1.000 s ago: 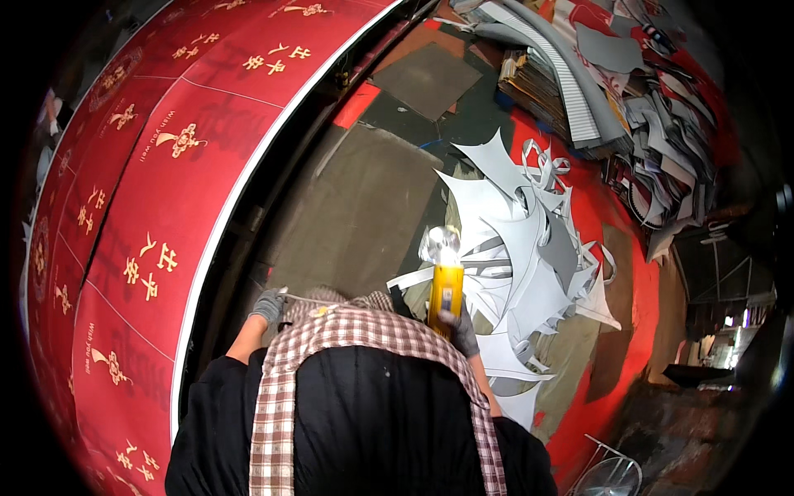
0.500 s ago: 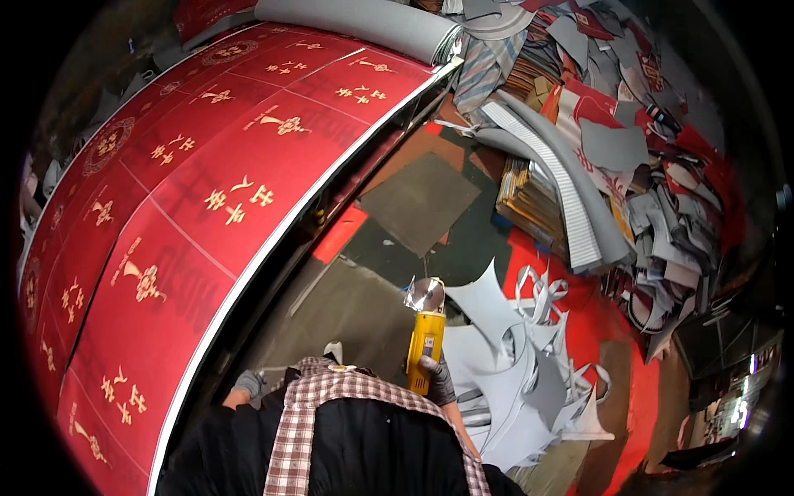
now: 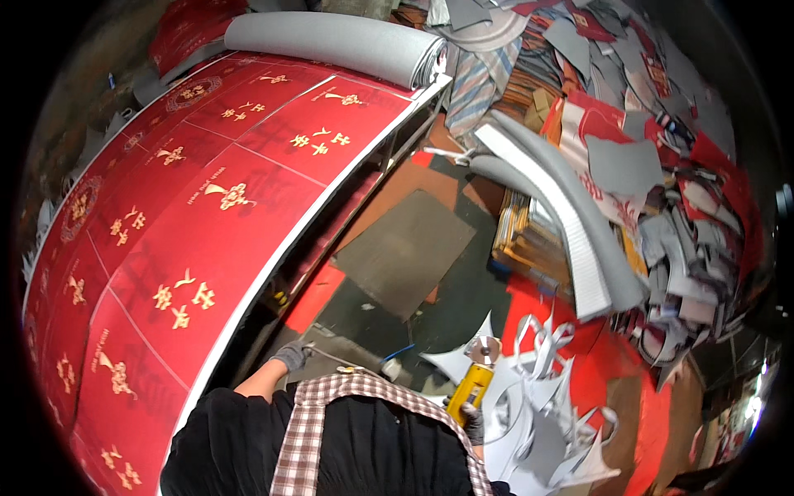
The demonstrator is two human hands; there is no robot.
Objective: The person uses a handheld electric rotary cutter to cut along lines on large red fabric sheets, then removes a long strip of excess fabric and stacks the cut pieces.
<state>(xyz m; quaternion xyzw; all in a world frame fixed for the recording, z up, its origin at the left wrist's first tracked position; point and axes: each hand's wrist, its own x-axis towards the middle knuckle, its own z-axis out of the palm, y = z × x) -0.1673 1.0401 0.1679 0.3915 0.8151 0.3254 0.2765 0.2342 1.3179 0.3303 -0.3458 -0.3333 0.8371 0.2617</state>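
My right hand [image 3: 473, 422], in a grey glove, is wrapped round a yellow handheld rotary cutter [image 3: 470, 390]. The cutter's round metal blade [image 3: 483, 350] points away from me, over pale grey offcuts [image 3: 529, 405]. My left hand [image 3: 291, 355], also gloved, is low beside the table's edge, its fingers closed on a thin grey cord [image 3: 331, 357] that runs toward my middle. To my left, a red printed sheet [image 3: 198, 240] with gold motifs and white lines covers the long table. A thick grey roll [image 3: 331, 45] lies across its far end.
Flat dark mats [image 3: 405, 252] and red pieces cover the floor ahead. Curled grey strips [image 3: 554, 207] lean by a stack of boards [image 3: 529, 240]. A big heap of scraps [image 3: 678, 231] fills the right side. The table's white-edged side [image 3: 273, 263] runs close on my left.
My left hand has moved forward and now has the cord. The cutter has shifted right and lower in view, its blade tilting right. The view has shifted too, showing more floor.
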